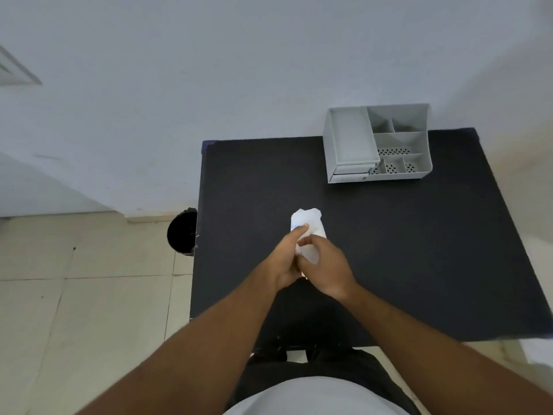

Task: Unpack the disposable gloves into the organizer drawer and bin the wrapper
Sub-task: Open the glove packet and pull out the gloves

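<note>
Item: white packet (308, 226), held over the middle of the black table (419, 250). Your left hand (285, 262) and right hand (326, 269) both gripped its near end. Grey organizer (378, 143) stood at the far right; black bin (182, 232) sat on the floor, left.

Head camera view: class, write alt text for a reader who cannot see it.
Both hands, left and right, grip a white packet above a black table. A grey organizer stands at the far right of the table, and a black bin sits on the floor left of it.
</note>
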